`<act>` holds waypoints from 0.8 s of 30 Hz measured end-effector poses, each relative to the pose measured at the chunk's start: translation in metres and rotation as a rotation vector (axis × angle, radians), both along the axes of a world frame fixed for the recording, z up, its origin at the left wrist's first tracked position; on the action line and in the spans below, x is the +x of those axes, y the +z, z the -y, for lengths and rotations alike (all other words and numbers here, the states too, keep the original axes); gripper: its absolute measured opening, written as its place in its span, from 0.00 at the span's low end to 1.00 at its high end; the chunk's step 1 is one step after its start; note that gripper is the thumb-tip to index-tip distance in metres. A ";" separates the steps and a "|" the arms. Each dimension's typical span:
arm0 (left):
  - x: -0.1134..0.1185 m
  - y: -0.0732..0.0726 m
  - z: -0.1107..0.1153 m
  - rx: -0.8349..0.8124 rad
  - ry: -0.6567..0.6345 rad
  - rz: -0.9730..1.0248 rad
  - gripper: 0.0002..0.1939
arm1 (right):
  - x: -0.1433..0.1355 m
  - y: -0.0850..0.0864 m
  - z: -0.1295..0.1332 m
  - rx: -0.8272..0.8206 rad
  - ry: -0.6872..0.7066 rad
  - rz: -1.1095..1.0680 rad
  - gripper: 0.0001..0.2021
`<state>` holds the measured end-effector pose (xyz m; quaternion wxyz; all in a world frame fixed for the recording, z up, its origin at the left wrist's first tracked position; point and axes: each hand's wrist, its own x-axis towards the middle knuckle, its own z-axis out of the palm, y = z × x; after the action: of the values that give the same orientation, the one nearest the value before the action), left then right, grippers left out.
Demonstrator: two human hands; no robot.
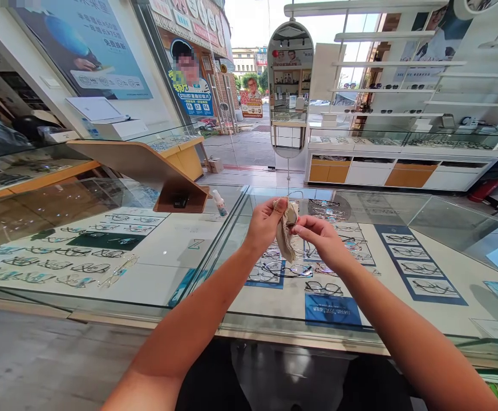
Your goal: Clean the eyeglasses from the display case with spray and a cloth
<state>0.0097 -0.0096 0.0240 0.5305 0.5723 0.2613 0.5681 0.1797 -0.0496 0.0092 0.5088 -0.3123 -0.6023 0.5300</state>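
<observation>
My left hand (266,220) pinches a crumpled beige cloth (286,237), which hangs down above the glass display counter. My right hand (317,233) is closed at the cloth's right edge, with thumb and finger pressed together. Something thin and pale shows between the hands near the top of the cloth, too small to make out. Below them, a pair of dark round glasses (289,270) shows at the counter, and black-framed glasses (323,288) are by a blue card (332,310).
A white spray bottle (219,203) stands on the glass left of my hands, beside a brown wooden stand (180,197). An oval mirror (291,91) rises behind the counter. Rows of glasses (90,267) lie in the left case, and more (420,267) in the right.
</observation>
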 end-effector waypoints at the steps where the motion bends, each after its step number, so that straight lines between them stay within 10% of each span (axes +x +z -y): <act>1: -0.002 0.001 -0.002 -0.003 -0.039 -0.008 0.30 | 0.002 0.000 -0.001 -0.001 -0.012 -0.009 0.17; 7: -0.006 0.003 -0.004 -0.029 -0.180 -0.001 0.27 | 0.011 -0.002 -0.006 -0.016 -0.011 -0.071 0.12; 18: 0.009 -0.007 0.003 -0.039 0.045 0.048 0.32 | -0.007 -0.003 0.003 -0.055 0.024 -0.048 0.20; 24: 0.009 -0.008 -0.007 -0.231 -0.176 0.184 0.26 | -0.002 -0.007 -0.003 -0.009 -0.089 -0.032 0.19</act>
<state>0.0189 -0.0030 0.0163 0.6623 0.4735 0.2241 0.5356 0.1776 -0.0464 0.0026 0.5402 -0.3325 -0.5771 0.5143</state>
